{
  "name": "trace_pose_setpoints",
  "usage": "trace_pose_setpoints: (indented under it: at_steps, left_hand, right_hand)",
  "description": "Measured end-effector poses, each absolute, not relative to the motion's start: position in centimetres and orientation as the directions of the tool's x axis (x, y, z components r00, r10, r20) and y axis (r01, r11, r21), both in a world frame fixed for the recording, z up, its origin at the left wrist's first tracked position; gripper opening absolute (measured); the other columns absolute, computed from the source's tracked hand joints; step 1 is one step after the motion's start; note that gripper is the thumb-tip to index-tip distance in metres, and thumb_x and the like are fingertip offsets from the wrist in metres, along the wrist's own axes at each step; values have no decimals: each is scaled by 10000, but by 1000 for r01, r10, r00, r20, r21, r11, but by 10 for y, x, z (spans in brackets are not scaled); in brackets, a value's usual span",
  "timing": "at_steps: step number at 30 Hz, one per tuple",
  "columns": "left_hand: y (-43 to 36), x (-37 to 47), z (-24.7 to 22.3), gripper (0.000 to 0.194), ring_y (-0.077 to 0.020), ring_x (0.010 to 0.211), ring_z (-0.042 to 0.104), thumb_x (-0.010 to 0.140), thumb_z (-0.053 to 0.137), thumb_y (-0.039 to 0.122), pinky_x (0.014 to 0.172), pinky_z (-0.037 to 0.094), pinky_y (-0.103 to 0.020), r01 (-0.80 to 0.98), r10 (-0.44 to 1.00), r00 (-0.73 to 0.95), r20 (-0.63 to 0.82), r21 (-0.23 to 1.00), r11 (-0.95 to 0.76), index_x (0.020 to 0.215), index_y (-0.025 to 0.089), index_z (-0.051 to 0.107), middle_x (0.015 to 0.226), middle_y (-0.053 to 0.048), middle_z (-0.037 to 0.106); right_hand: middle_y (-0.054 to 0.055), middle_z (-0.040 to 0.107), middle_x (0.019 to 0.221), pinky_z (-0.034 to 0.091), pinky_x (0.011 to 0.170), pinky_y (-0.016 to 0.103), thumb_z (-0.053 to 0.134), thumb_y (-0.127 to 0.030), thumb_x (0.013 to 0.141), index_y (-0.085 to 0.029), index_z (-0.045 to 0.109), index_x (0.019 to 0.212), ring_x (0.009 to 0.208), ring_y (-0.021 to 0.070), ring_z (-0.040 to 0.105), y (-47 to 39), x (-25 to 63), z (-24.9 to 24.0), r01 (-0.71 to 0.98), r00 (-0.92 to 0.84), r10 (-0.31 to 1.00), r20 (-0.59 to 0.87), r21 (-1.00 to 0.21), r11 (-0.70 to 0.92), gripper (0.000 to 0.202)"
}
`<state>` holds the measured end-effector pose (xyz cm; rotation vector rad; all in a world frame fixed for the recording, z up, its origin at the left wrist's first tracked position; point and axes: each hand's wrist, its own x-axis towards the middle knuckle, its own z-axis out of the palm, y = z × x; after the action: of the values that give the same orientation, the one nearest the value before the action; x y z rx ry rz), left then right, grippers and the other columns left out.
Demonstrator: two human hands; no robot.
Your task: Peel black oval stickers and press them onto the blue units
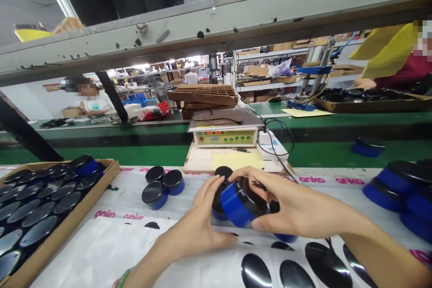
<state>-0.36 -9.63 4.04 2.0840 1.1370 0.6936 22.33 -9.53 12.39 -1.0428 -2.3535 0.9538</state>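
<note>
My right hand [286,202] grips a round blue-and-black device [241,204], tilted, with small white marking on its black strip. Its fingers lie over the top and the thumb is underneath. My left hand [202,216] is just left of it, fingers stretched and thumb apart, beside a second, partly covered black-and-blue device [218,202]. Below the hands, a white sheet [111,252] carries glossy black round stickers [256,271]. Three more round devices [154,195] stand together to the left.
A cardboard tray [74,216] full of glossy black-topped pieces lies at left. More blue-and-black devices [388,191] are grouped at right; one [367,147] sits on the green belt. Ahead stands a control box [225,138] with cables. A shelf beam [175,27] crosses overhead. Other people work beyond.
</note>
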Motion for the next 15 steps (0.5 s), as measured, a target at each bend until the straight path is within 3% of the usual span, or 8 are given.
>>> trace_pose_setpoints:
  at_steps: [2, 5, 8, 11, 15]
  left_hand:
    - [-106, -1, 57, 1107, -306, 1406, 254, 646, 807, 427, 1129, 292, -499, 442, 858, 492, 144, 808, -389, 1485, 288, 97, 1549, -105, 213]
    - [-116, 5, 76, 956, -270, 1305, 443, 721, 752, 450, 1092, 373, -444, 379, 862, 444, 244, 821, -427, 1473, 285, 185, 1443, -72, 437]
    - [-121, 10, 81, 923, -241, 1174, 568, 697, 788, 374, 1012, 465, -365, 432, 848, 419, 325, 750, -501, 1451, 258, 267, 1312, -39, 576]
    - [-123, 11, 79, 883, -240, 1160, 579, 690, 792, 332, 992, 483, -327, 501, 836, 403, 373, 674, -543, 1429, 218, 323, 1315, -52, 574]
    - [-125, 13, 72, 823, -255, 1159, 583, 707, 769, 298, 984, 494, -322, 565, 829, 378, 411, 607, -559, 1407, 156, 361, 1316, -97, 571]
  right_hand:
    - [4, 540, 904, 444, 701, 253, 621, -178, 694, -225, 494, 1030, 822, 169, 522, -98, 219, 122, 457, -639, 757, 134, -725, 514, 363]
    - [-15, 490, 843, 439, 674, 239, 571, -162, 728, -227, 463, 937, 745, 139, 480, -103, 210, 118, 416, -641, 743, 191, -727, 546, 244]
    - [-14, 476, 839, 433, 678, 242, 528, -266, 834, -229, 424, 877, 748, 137, 470, -106, 203, 112, 381, -626, 748, 221, -750, 540, 118]
    - [-27, 443, 776, 407, 634, 244, 495, -360, 890, -231, 377, 812, 707, 133, 443, -107, 198, 103, 389, -559, 802, 210, -788, 477, 191]
    - [-41, 368, 731, 371, 619, 243, 492, -292, 871, -224, 362, 780, 669, 122, 382, -105, 190, 93, 351, -477, 840, 259, -820, 452, 172]
